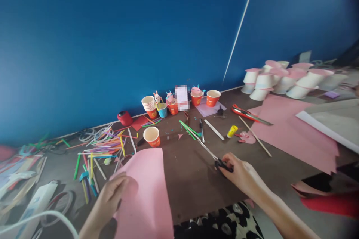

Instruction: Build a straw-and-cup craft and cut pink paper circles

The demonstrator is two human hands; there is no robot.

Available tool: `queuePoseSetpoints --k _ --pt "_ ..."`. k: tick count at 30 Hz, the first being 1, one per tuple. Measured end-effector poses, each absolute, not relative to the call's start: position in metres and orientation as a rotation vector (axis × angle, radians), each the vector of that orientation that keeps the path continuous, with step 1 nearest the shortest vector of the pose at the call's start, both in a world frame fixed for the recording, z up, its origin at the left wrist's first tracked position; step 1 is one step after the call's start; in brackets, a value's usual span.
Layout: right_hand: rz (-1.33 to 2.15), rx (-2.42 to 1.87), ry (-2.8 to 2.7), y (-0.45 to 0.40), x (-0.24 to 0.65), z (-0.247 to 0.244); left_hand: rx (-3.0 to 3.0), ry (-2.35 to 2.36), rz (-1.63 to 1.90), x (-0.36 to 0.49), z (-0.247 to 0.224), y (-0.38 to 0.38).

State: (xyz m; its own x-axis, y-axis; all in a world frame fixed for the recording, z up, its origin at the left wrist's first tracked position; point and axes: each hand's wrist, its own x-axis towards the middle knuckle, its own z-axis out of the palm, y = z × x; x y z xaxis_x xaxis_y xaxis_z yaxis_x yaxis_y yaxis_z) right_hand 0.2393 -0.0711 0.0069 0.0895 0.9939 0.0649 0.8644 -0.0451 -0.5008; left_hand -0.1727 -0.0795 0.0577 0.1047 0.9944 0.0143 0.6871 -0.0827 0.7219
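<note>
My left hand (113, 192) grips a sheet of pink paper (150, 190) by its left side, the sheet held up over the table's front. In my right hand (238, 168) are scissors (221, 164) with black handles, the fingers closed round the handles. Their blades point up and left, toward green straws (189, 130) on the dark table. Beyond the pink paper stands a red paper cup (152, 136). A black pen (201, 130) and a white stick (214, 129) lie past the scissors' tips. The paper and the scissors are apart.
Colourful straws (105, 147) spread across the left. Decorated paper cups (172, 106) line the blue wall. At right lie a red utility knife (249, 114), a yellow glue stick (232, 131) and pink sheets (291, 130), with white cups (263, 86) behind. A power strip (36, 209) sits front left.
</note>
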Motion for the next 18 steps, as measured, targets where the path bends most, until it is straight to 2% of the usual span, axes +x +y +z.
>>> queuePoseSetpoints --k 2,6,11,18 --pt "0.418 -1.972 -1.805 -0.072 0.245 0.009 1.872 1.553 0.699 -0.186 0.079 -0.071" --pt "0.381 -2.004 -1.751 -0.076 0.256 0.011 1.894 1.094 0.473 -0.184 0.106 -0.043" --pt "0.304 -2.108 -1.768 -0.081 0.270 0.011 1.958 0.694 0.049 -0.107 0.098 -0.006" --pt "0.239 -2.205 -1.861 -0.086 0.302 0.014 1.810 0.661 -0.095 -0.048 0.096 0.023"
